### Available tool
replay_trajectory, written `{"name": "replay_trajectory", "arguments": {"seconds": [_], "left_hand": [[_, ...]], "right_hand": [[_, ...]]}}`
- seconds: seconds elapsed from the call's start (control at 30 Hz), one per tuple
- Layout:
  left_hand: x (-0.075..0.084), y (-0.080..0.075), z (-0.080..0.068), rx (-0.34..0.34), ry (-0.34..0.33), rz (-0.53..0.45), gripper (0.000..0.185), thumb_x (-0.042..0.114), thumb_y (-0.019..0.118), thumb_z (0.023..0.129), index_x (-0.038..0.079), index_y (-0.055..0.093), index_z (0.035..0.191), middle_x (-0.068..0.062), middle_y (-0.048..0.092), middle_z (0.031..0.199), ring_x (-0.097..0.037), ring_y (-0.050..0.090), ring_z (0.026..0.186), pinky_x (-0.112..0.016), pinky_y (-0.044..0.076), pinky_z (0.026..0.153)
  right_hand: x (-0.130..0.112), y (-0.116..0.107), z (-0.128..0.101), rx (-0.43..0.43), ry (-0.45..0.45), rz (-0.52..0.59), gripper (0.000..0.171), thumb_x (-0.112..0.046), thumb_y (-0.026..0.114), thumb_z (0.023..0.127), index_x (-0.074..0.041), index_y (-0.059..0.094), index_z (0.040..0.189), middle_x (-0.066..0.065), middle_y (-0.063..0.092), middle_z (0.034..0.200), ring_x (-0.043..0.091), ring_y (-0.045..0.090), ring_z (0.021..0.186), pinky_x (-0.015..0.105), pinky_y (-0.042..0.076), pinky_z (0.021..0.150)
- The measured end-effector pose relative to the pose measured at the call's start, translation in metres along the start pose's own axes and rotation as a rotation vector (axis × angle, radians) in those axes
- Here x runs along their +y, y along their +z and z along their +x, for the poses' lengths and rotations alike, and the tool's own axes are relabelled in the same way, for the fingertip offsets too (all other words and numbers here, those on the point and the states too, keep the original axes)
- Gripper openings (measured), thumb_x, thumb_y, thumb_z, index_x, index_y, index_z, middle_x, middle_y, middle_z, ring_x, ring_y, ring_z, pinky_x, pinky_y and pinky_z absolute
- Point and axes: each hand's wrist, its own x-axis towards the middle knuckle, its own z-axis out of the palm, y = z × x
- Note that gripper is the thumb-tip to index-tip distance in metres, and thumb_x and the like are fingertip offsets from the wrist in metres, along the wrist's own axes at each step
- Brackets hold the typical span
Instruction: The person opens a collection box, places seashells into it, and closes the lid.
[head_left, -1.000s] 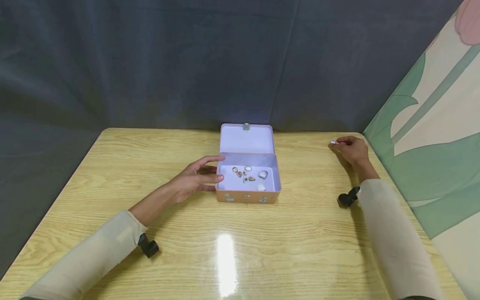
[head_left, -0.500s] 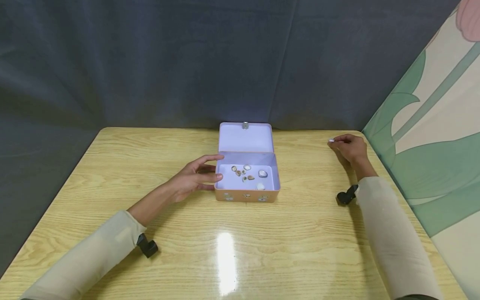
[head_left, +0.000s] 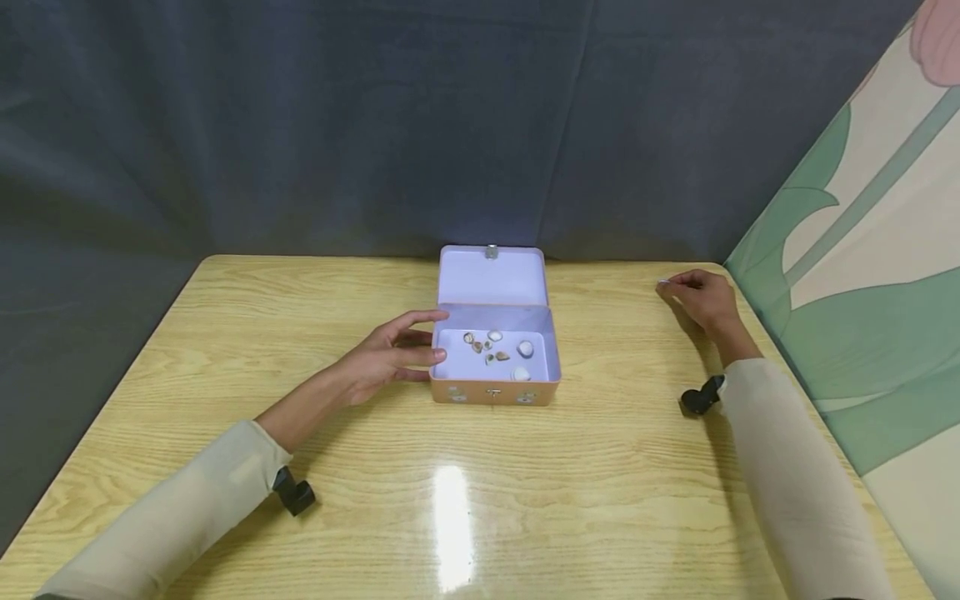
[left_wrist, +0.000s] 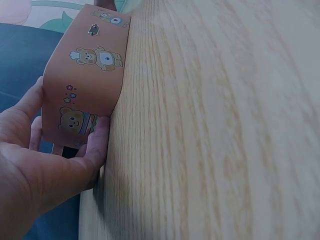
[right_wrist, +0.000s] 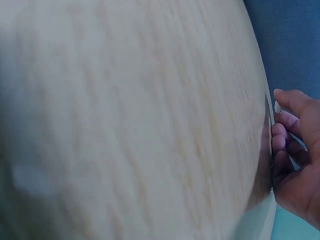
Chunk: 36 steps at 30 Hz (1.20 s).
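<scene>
Head view: left hand (head_left: 386, 354) spread against left wall of open tin box (head_left: 495, 367), mid-table (head_left: 300, 333); right hand (head_left: 701, 298) far right, pinching small white shell (head_left: 663, 283), box leftward.
Left wrist: fingers (left_wrist: 97, 142) flat on box side (left_wrist: 85, 85).
Right wrist: right-hand grip (right_wrist: 295, 150) curled; shell unclear.

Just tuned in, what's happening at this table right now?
A person sits at a wooden table with an open tin box holding several small shells. The left hand rests against the box's left side, steadying it. The right hand, off near the table's far right corner, pinches a small white piece in its fingertips, apart from the box.
</scene>
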Motion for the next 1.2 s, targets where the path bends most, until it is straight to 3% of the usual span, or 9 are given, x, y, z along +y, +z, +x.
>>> {"name": "replay_trajectory", "arguments": {"seconds": [0.17, 0.4, 0.8, 1.1, 1.2], "left_hand": [[0.0, 0.001, 0.003, -0.004, -0.001, -0.003, 0.073, 0.005, 0.075, 0.107, 0.021, 0.046, 0.172, -0.026, 0.045, 0.167, -0.026, 0.068, 0.129, -0.049, 0.065, 0.113], [-0.001, 0.0, 0.003, -0.01, -0.001, -0.003, 0.073, 0.005, 0.074, 0.108, 0.021, 0.045, 0.173, -0.026, 0.045, 0.168, -0.028, 0.067, 0.13, -0.048, 0.065, 0.113], [-0.002, 0.001, 0.005, 0.002, 0.001, -0.013, 0.073, 0.004, 0.075, 0.107, 0.02, 0.047, 0.172, -0.026, 0.045, 0.166, -0.025, 0.069, 0.126, -0.047, 0.066, 0.111], [-0.001, 0.002, 0.004, 0.011, -0.004, -0.018, 0.073, 0.004, 0.075, 0.106, 0.02, 0.048, 0.171, -0.027, 0.046, 0.166, -0.024, 0.069, 0.124, -0.045, 0.067, 0.109], [-0.001, 0.002, 0.004, 0.015, -0.008, -0.017, 0.072, 0.004, 0.076, 0.106, 0.021, 0.048, 0.171, -0.026, 0.047, 0.166, -0.025, 0.069, 0.124, -0.044, 0.067, 0.108]], "right_hand": [[-0.001, -0.003, -0.003, -0.018, -0.034, -0.005, 0.061, -0.054, 0.068, 0.111, 0.001, 0.07, 0.137, -0.006, 0.066, 0.117, 0.028, 0.058, 0.114, 0.034, 0.049, 0.09], [-0.008, -0.001, -0.006, 0.004, -0.075, -0.027, 0.057, -0.05, 0.068, 0.111, 0.002, 0.074, 0.133, 0.0, 0.072, 0.118, 0.026, 0.06, 0.111, 0.031, 0.049, 0.087], [-0.032, 0.012, -0.014, 0.014, -0.155, 0.013, 0.054, -0.052, 0.071, 0.11, -0.003, 0.078, 0.131, -0.01, 0.078, 0.109, 0.006, 0.064, 0.098, 0.021, 0.052, 0.08], [-0.053, 0.029, -0.032, -0.009, -0.212, 0.065, 0.049, -0.049, 0.073, 0.11, -0.005, 0.08, 0.13, -0.006, 0.079, 0.114, 0.013, 0.068, 0.104, 0.018, 0.053, 0.081], [-0.061, 0.034, -0.039, -0.022, -0.234, 0.078, 0.047, -0.047, 0.073, 0.11, -0.006, 0.08, 0.131, 0.002, 0.08, 0.119, 0.013, 0.069, 0.104, 0.016, 0.054, 0.079]]}}
